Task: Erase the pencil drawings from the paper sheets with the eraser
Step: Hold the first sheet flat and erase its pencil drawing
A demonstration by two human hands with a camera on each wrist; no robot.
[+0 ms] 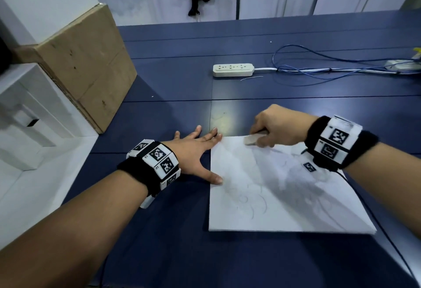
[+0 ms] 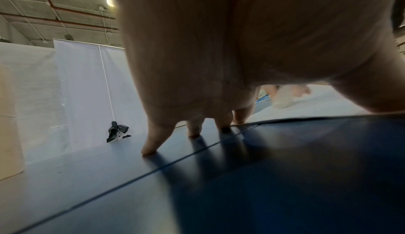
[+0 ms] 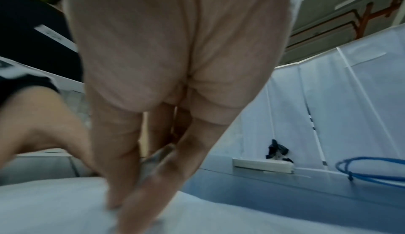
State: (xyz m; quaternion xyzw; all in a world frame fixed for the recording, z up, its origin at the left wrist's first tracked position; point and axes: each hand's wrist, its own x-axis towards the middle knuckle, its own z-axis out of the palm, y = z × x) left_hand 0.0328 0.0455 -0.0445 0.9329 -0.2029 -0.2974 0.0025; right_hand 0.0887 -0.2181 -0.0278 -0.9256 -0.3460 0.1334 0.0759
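Your right hand (image 1: 279,126) had the eraser (image 1: 252,139) pinched in curled fingers, its lower end pressed on the paper (image 1: 273,199) right at the far edge, near the far left corner. The eraser looked pale grey and blurred. From the right wrist view your fingers (image 3: 122,165) came down on the sheet with the eraser mostly hidden between them.

Your left hand (image 1: 193,151) lay flat and spread on the blue table (image 1: 159,242), fingers straight, gripping nothing. The thumb tip touched the paper's left edge; the index fingertip sat at the far left corner. The other fingers rested on bare table.

The paper lay in front of you, a thin stack, with faint pencil curves (image 1: 248,201) showing across the near half. Your right arm's shadow fell over its right side.

Further off sat a power strip (image 1: 233,70) with blue cable (image 1: 319,71) looping to the right. A cardboard box (image 1: 86,64) stood at the left.
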